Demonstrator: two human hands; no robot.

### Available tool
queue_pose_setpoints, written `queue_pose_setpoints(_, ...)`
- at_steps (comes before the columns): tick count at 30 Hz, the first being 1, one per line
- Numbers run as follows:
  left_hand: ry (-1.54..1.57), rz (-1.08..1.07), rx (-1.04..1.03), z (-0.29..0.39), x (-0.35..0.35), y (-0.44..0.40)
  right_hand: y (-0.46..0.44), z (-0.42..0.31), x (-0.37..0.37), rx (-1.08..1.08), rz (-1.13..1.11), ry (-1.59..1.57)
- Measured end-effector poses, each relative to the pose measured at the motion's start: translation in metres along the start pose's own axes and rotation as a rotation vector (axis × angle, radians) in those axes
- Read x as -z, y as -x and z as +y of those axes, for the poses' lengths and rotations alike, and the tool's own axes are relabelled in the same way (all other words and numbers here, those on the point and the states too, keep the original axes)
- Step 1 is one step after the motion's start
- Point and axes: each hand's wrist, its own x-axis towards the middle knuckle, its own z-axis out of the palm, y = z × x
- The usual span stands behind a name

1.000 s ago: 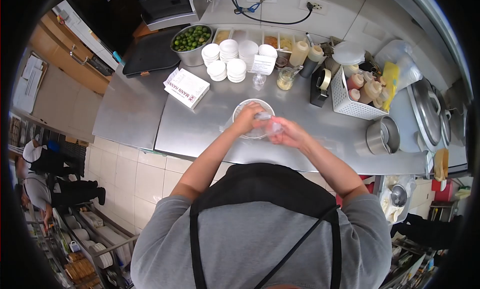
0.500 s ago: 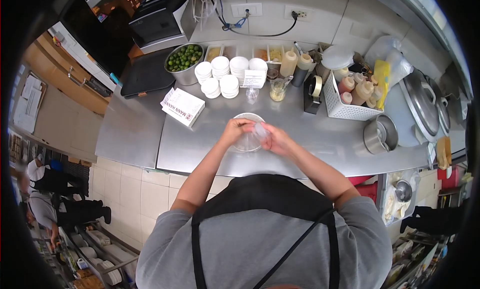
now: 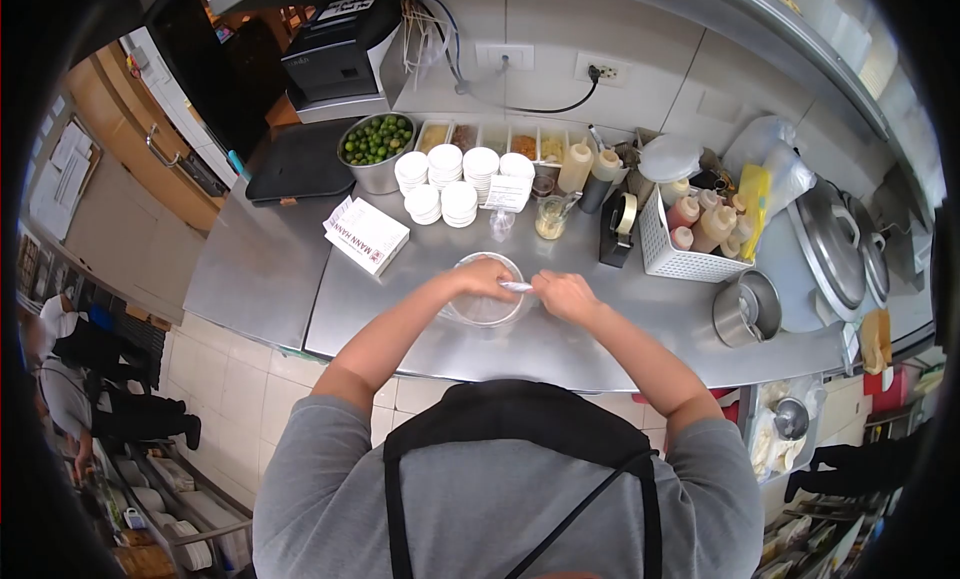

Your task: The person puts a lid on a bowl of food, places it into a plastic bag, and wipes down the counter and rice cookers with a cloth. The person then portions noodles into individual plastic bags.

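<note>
A round whitish tub [image 3: 487, 319] stands on the steel counter in front of me. Over its rim, my left hand [image 3: 482, 278] pinches one end of a small whitish plastic piece, perhaps a little bag [image 3: 516, 287]. From the other side, my right hand [image 3: 566, 295] has its fingers closed at that piece's right end. The inside of the tub is partly hidden by my left hand and forearm. Just behind lies a crumpled clear plastic bag [image 3: 501, 225], close to a glass jar [image 3: 551, 219] with pale contents.
Stacks of white lids [image 3: 459, 203] and a steel pot of green limes [image 3: 377, 142] stand behind. On the left lies a white box [image 3: 368, 236]. A tape dispenser [image 3: 617, 233], a white basket [image 3: 690, 265] of squeeze bottles and a steel pot [image 3: 747, 309] stand right.
The plastic piece between my hands has turned from upright and spread to flat and narrow. My right hand has turned into a closed grip. The camera view has tilted up slightly.
</note>
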Motion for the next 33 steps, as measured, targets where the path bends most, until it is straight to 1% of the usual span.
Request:
queue_pose_setpoints(1,-0.024,-0.074,0.030,-0.001,0.003,-0.002,0.004,-0.001,0.003,-0.017,-0.017,-0.037)
queue_pose_setpoints(3,0.015,-0.088,0.038,-0.005,0.006,-0.004,0.012,-0.005,0.004,-0.025,-0.039,-0.072)
queue_pose_setpoints(5,0.053,-0.104,0.049,-0.010,0.010,-0.007,0.021,-0.012,0.000,-0.163,0.015,-0.155)
queue_pose_setpoints(6,0.102,-0.171,0.055,-0.015,0.011,-0.011,0.026,-0.014,-0.009,-0.156,0.012,-0.153)
queue_pose_setpoints(7,0.151,-0.237,0.060,-0.019,0.011,-0.014,0.031,-0.015,-0.021,-0.186,0.112,-0.212)
queue_pose_setpoints(8,0.154,-0.229,0.062,-0.021,0.010,-0.016,0.036,-0.017,-0.032,-0.215,0.213,-0.271)
queue_pose_setpoints(9,0.189,-0.242,0.042,-0.024,0.011,-0.017,0.039,-0.024,-0.039,-0.196,0.207,-0.269)
queue_pose_setpoints(11,0.224,-0.257,0.023,-0.022,0.013,-0.019,0.040,-0.046,-0.052,-0.403,-0.043,-0.923)
queue_pose_setpoints(12,0.242,-0.307,0.069,-0.017,0.015,-0.019,0.031,-0.057,-0.049,-0.398,-0.050,-0.925)
queue_pose_setpoints(13,0.262,-0.360,0.115,-0.017,0.015,-0.021,0.020,-0.070,-0.042,-0.465,-0.184,-1.003)
queue_pose_setpoints(14,0.269,-0.360,0.120,-0.016,0.015,-0.023,0.010,-0.078,-0.037,-0.532,-0.321,-1.079)
queue_pose_setpoints(16,0.034,-0.387,0.061,-0.016,0.015,-0.027,-0.012,-0.079,-0.040,-0.527,-0.373,-1.129)
queue_pose_setpoints(17,0.044,-0.391,0.065,-0.014,0.010,-0.027,-0.020,-0.077,-0.041,-0.525,-0.420,-1.178)
queue_pose_setpoints(18,-0.257,-0.325,0.057,-0.005,0.008,-0.022,-0.023,-0.072,-0.039,-0.531,-0.430,-1.184)
queue_pose_setpoints(19,-0.558,-0.255,0.045,-0.001,0.006,-0.019,-0.023,-0.061,-0.034,-0.443,-0.538,-1.203)
queue_pose_setpoints(20,-0.546,-0.265,0.046,0.001,0.003,-0.014,-0.022,-0.050,-0.028,-0.355,-0.646,-1.222)
queue_pose_setpoints(22,-0.799,-0.048,-0.018,-0.003,-0.007,-0.007,-0.021,-0.021,-0.015,-0.287,-0.711,-1.078)
queue_pose_setpoints(23,-0.785,-0.057,-0.016,-0.006,-0.015,-0.007,-0.024,-0.003,-0.011,-0.307,-0.684,-0.995)
queue_pose_setpoints(25,-0.981,0.153,-0.007,-0.015,-0.030,-0.011,-0.042,0.022,0.001,-0.358,-0.584,-0.864)
queue_pose_setpoints(26,-0.974,0.151,-0.001,-0.015,-0.036,-0.014,-0.054,0.028,0.008,-0.390,-0.514,-0.816)
queue_pose_setpoints(28,-1.198,0.126,0.090,-0.011,-0.045,-0.018,-0.086,0.031,0.018,-0.365,-0.330,-0.785)
queue_pose_setpoints(29,-1.197,0.126,0.097,-0.008,-0.047,-0.019,-0.105,0.030,0.014,-0.243,-0.198,-0.673)
queue_pose_setpoints(30,-1.262,0.151,0.114,-0.003,-0.048,-0.017,-0.121,0.028,0.006,-0.124,-0.066,-0.561)
queue_pose_setpoints(32,-1.366,0.185,0.148,0.006,-0.050,-0.015,-0.147,0.011,0.003,0.175,-0.102,-0.567)
queue_pose_setpoints(33,-1.383,0.198,0.163,0.006,-0.052,-0.017,-0.152,-0.005,0.007,0.190,-0.311,-0.521)
